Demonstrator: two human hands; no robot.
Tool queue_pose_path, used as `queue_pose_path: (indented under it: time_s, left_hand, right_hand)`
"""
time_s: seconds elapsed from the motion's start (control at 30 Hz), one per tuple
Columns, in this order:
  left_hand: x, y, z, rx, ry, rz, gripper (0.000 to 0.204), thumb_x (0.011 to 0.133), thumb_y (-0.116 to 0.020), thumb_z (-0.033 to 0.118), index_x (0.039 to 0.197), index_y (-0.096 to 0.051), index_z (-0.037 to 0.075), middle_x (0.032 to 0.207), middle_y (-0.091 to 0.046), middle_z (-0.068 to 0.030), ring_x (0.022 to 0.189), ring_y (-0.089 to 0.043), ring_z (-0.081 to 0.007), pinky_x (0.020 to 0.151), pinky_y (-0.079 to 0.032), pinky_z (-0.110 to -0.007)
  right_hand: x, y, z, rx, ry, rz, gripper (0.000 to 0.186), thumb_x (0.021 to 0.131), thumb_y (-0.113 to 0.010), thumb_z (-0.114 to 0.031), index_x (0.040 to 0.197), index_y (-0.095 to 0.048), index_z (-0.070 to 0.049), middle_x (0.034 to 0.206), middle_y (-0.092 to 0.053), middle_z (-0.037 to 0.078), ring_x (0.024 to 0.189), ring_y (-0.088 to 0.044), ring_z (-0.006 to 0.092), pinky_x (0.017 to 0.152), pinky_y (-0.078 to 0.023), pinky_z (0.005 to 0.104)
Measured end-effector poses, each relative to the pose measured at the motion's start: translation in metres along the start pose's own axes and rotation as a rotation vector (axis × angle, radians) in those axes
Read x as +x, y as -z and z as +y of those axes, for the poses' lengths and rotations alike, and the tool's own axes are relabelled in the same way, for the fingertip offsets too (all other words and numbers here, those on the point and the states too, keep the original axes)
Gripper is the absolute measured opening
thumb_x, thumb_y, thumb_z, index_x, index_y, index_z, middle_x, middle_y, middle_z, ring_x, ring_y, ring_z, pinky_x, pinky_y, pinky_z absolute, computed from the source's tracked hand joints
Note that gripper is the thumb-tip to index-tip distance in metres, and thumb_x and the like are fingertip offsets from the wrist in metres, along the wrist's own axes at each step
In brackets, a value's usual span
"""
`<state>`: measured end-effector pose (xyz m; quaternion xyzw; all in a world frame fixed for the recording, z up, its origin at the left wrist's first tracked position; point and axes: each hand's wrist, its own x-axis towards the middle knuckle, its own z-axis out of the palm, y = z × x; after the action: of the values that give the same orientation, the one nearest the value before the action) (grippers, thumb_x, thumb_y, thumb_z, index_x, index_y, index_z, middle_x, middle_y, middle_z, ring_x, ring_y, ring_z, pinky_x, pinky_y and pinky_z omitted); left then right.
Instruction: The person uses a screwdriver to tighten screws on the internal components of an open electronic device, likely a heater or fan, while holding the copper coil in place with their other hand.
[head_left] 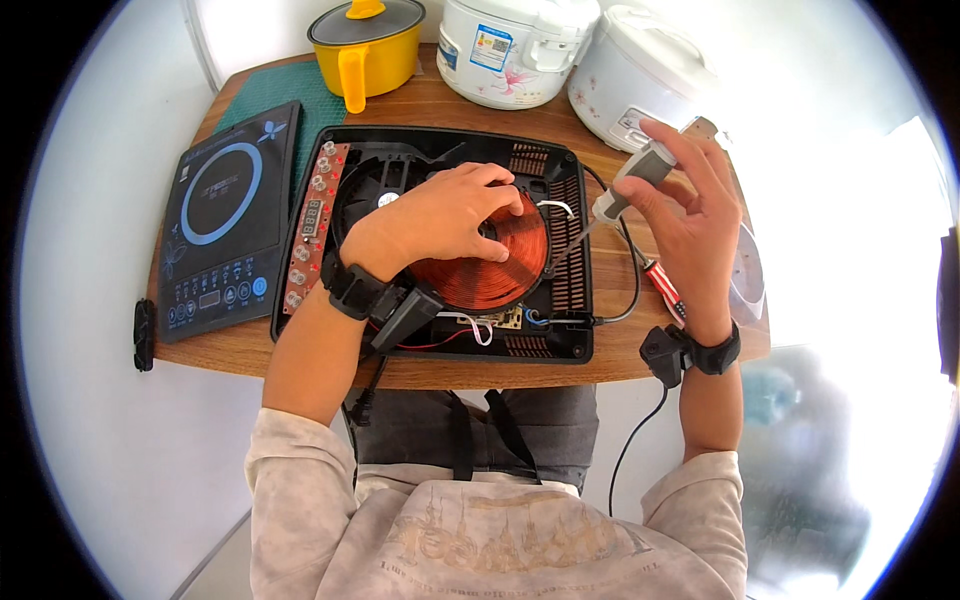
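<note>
An opened induction cooker base (430, 345), a black plastic shell, lies on the table with its round copper coil (500, 260) exposed. Across the coil rests my left hand (440, 220), fingers curved over its top and thumb apart from them. My right hand (690, 200) grips the grey handle of a screwdriver (645, 175) at the shell's right side. The shaft slants down to the coil's right edge; its very tip is hard to make out. A red circuit board (312, 225) with a small display runs along the shell's left side.
The cooker's black glass top panel (220, 220) lies at the left, partly on a green mat (265, 95). Behind stand a yellow pot (370, 65) and two white rice cookers (510, 70). A red-and-white striped handle (663, 285) and a black cable (638, 290) lie at the right.
</note>
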<state>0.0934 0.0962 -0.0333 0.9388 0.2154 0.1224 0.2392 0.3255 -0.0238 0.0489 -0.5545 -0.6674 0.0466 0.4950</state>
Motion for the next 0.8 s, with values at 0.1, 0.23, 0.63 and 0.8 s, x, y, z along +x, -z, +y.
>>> queue_pose_path:
  time_s: [0.1, 0.23, 0.63, 0.8]
  left_hand:
    - [-0.001, -0.001, 0.000, -0.006, -0.001, 0.003, 0.044, 0.084, -0.080, 0.030, 0.119, -0.065, 0.007, 0.150, -0.050, -0.0157, 0.139, -0.046, -0.0371, 0.117, -0.039, -0.045]
    - [0.000, 0.001, 0.001, -0.011, 0.002, -0.009, 0.045, 0.085, -0.079, 0.030, 0.120, -0.065, 0.007, 0.150, -0.050, -0.0159, 0.140, -0.046, -0.0371, 0.117, -0.038, -0.045]
    - [-0.001, -0.001, -0.002, 0.008, -0.017, 0.004, 0.049, 0.084, -0.079, 0.032, 0.125, -0.065, 0.008, 0.149, -0.051, -0.0170, 0.138, -0.047, -0.0379, 0.117, -0.038, -0.045]
    - [0.000, 0.001, -0.001, -0.012, -0.010, -0.017, 0.061, 0.084, -0.078, 0.034, 0.135, -0.061, 0.004, 0.150, -0.050, -0.0173, 0.139, -0.046, -0.0372, 0.118, -0.038, -0.045]
  right_hand:
    - [0.002, -0.003, -0.006, -0.026, -0.010, 0.012, 0.044, 0.083, -0.084, -0.008, 0.126, -0.073, -0.009, 0.110, -0.066, 0.006, 0.091, -0.071, 0.0163, 0.083, -0.062, 0.0300]
    - [0.002, -0.007, -0.004, -0.016, 0.071, -0.006, 0.047, 0.084, -0.083, -0.006, 0.129, -0.071, -0.009, 0.114, -0.070, 0.007, 0.096, -0.072, 0.0179, 0.089, -0.061, 0.0316]
    - [-0.016, -0.004, -0.026, 0.056, 0.250, -0.182, 0.047, 0.077, -0.073, 0.005, 0.122, -0.070, -0.007, 0.129, -0.070, 0.012, 0.110, -0.072, 0.0239, 0.094, -0.059, 0.0369]
    - [-0.019, -0.007, -0.037, 0.064, 0.352, -0.144, 0.044, 0.074, -0.080, 0.002, 0.116, -0.076, -0.010, 0.118, -0.069, 0.011, 0.101, -0.072, 0.0254, 0.090, -0.059, 0.0350]
